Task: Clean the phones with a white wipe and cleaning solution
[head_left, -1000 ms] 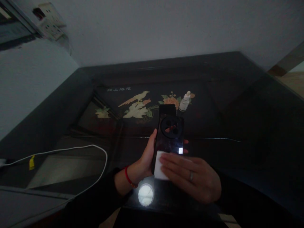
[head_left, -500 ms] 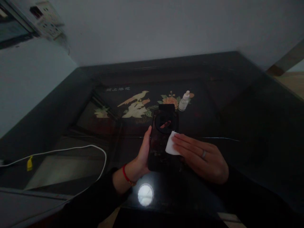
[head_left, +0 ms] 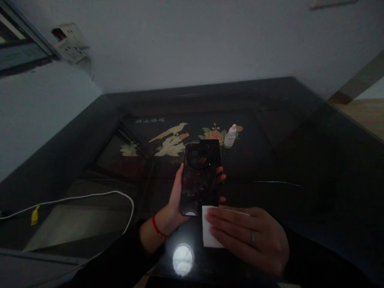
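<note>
A dark smartphone (head_left: 198, 184) lies in my left hand (head_left: 175, 196), its back with the big round camera ring facing me. The thumb runs along the phone's left side and several fingertips show at its right side. Beneath the phone's lower right corner, my right hand (head_left: 252, 236) presses its fingers on a folded white tissue (head_left: 210, 230). Dim marks show on the phone's back. Behind the phone's top edge is another dark block (head_left: 213, 145), hard to make out.
A small dropper bottle (head_left: 229, 138) with a white top stands beyond the phone on the glossy black table (head_left: 270, 140). To the left a white cable (head_left: 90, 195) with a yellow tag (head_left: 35, 216) curves across. Wall sockets (head_left: 72, 44) are at upper left.
My right hand has moved down with the tissue, from the phone's back to its lower right corner. The phone has shifted slightly left and more of its back shows.
</note>
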Demonstrator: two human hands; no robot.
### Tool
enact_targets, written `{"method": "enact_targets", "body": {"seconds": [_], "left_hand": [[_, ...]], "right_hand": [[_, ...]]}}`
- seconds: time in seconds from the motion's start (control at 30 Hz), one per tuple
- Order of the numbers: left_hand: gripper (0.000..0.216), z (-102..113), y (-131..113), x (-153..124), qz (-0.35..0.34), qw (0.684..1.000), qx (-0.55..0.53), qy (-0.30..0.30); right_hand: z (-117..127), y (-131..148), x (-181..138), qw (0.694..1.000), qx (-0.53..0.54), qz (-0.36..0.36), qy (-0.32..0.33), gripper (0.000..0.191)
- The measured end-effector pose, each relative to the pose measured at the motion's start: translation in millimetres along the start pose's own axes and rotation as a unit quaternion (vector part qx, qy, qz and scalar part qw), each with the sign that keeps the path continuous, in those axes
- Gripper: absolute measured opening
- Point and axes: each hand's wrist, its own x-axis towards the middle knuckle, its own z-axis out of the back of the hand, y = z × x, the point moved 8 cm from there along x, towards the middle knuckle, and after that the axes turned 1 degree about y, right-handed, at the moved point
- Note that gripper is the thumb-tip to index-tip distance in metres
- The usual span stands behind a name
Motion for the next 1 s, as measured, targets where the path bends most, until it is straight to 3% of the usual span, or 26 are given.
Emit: {"method": "enact_targets", "body": {"seconds": [0.07, 0.3, 0.43, 0.53, 0.6, 0.73, 0.9, 1.0], "left_hand": [[0.071, 1.2, 0.8, -0.1, 0.005, 1.0, 0.0, -0.008], [0.07, 14.3, 23.4, -6.7, 0.089, 0.991, 0.052, -0.089], [0.074, 16.1, 23.0, -4.5, 0.066, 0.992, 0.054, -0.092], [0.088, 13.5, 25.2, -2.1, 0.086, 0.992, 0.048, -0.073], [0.086, 13.5, 25.1, -1.7, 0.087, 0.992, 0.044, -0.082], [0.076, 13.6, 20.8, -2.1, 0.047, 0.992, 0.046, -0.107], [0.073, 15.1, 19.9, -3.6, 0.035, 0.993, 0.061, -0.096], [0.071, 11.5, 24.8, -5.3, 0.065, 0.993, 0.081, -0.049]], "right_hand": [[0.0, -2.7, -0.7, 1.0, -0.009, -0.011, 0.001, 0.023], [17.3, -54.3, -12.5, 0.987, -0.076, -0.133, -0.041, 0.037], [9.8, -40.3, -7.1, 0.991, -0.071, -0.111, -0.033, 0.031], [-1.9, -21.1, -0.1, 0.996, -0.055, -0.065, -0.005, 0.026], [-4.6, -16.9, 2.4, 0.997, -0.055, -0.058, 0.001, 0.025], [2.4, -26.3, 2.4, 0.993, -0.06, -0.101, -0.025, 0.026], [8.6, -32.0, -1.1, 0.993, -0.07, -0.087, -0.023, 0.029], [24.1, -48.3, -7.3, 0.982, -0.103, -0.145, -0.063, 0.038]]}}
